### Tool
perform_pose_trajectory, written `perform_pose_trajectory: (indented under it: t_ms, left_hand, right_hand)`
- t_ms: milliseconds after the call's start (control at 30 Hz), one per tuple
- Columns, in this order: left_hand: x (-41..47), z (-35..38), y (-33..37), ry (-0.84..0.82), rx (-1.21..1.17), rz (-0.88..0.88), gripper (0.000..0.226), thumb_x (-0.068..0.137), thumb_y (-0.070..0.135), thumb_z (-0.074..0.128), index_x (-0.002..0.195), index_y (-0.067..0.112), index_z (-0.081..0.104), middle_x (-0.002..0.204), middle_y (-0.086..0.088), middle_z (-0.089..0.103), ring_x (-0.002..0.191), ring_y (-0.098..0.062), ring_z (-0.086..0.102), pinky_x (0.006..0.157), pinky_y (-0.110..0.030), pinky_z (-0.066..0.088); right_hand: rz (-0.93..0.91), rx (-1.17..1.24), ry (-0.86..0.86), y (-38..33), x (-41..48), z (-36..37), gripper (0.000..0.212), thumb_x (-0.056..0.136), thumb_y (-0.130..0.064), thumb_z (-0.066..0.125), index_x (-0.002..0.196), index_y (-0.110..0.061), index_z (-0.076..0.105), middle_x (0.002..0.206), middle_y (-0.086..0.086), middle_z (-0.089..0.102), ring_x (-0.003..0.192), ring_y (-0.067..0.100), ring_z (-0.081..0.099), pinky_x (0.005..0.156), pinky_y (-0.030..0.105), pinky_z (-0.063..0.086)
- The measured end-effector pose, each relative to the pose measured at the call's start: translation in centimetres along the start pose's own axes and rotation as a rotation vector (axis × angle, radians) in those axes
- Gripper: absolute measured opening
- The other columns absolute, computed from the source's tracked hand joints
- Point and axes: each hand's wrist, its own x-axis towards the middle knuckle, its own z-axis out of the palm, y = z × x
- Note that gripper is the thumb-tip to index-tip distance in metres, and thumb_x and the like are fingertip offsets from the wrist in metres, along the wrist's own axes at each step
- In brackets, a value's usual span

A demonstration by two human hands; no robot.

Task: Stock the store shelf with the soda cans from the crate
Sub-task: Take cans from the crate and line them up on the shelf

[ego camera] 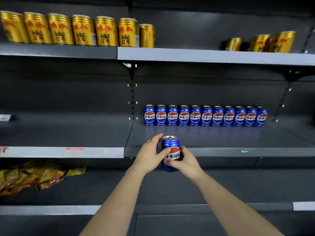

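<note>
A blue soda can with a red, white and blue logo is upright in front of the middle shelf, level with its front edge. My left hand wraps its left side and my right hand holds its lower right side. At the back of that shelf stands a row of several matching blue cans, labels facing out. The crate is not in view.
The top shelf carries gold energy-drink cans on the left and a few more gold cans at the right. Yellow snack packets lie on the lower shelf at the left. A slotted upright divides the bays.
</note>
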Motion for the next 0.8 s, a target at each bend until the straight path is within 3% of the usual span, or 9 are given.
perform_pose_trajectory:
  t_ms: [167,300,400,467,667,800]
  left_hand:
    - [2.5,-0.7,0.1,0.053,0.207,-0.081,0.053,0.1,0.046,0.036,0.147,0.021,0.035,0.148,-0.004,0.041,0.133,-0.02,0.043,0.108,-0.037,0.037]
    - [3.8,-0.9,-1.5,0.012,0.484,-0.127,0.049,0.101,0.044,0.032,0.143,0.02,0.039,0.145,-0.002,0.044,0.129,-0.021,0.046,0.105,-0.04,0.037]
    - [4.7,-0.9,-2.8,-0.014,0.619,-0.127,0.046,0.101,0.044,0.033,0.141,0.025,0.042,0.142,0.001,0.047,0.125,-0.021,0.048,0.104,-0.039,0.036]
    - [5.0,-0.8,-3.5,-0.026,0.662,-0.141,0.044,0.101,0.043,0.033,0.139,0.026,0.043,0.14,0.002,0.048,0.125,-0.022,0.048,0.103,-0.038,0.034]
    - [6.3,-0.7,-5.9,-0.046,0.734,-0.189,0.042,0.101,0.043,0.03,0.136,0.028,0.046,0.136,0.003,0.051,0.121,-0.021,0.051,0.104,-0.037,0.031]
    - [7.4,-0.6,-6.6,-0.022,0.789,-0.201,0.04,0.101,0.041,0.028,0.131,0.027,0.051,0.131,0.003,0.054,0.12,-0.021,0.049,0.101,-0.037,0.031]
  right_hand:
    - [-0.05,-0.085,0.09,-2.4,3.6,-1.3,0.057,0.064,-0.027,0.089,0.111,-0.023,0.057,0.099,-0.009,0.069,0.09,0.005,0.064,0.081,0.024,0.052]
    - [-0.055,-0.124,0.134,-2.7,6.2,-1.7,0.06,0.064,-0.026,0.089,0.113,-0.024,0.054,0.098,-0.014,0.065,0.089,-0.001,0.061,0.074,0.017,0.047]
    - [-0.028,-0.144,0.127,-2.1,8.0,-1.5,0.059,0.065,-0.027,0.089,0.112,-0.024,0.054,0.098,-0.014,0.065,0.093,0.004,0.063,0.077,0.02,0.049]
    - [-0.005,-0.126,0.141,-1.6,9.0,-1.2,0.058,0.066,-0.027,0.088,0.112,-0.023,0.054,0.098,-0.013,0.065,0.093,0.007,0.064,0.08,0.023,0.049]
    - [0.009,-0.163,0.136,-1.2,11.2,-0.1,0.064,0.065,-0.026,0.089,0.115,-0.02,0.049,0.1,-0.011,0.062,0.091,0.008,0.061,0.068,0.012,0.042]
    - [0.015,-0.185,0.149,-0.9,12.0,0.9,0.069,0.062,-0.025,0.091,0.115,-0.019,0.048,0.105,-0.007,0.064,0.093,0.01,0.062,0.077,0.018,0.045]
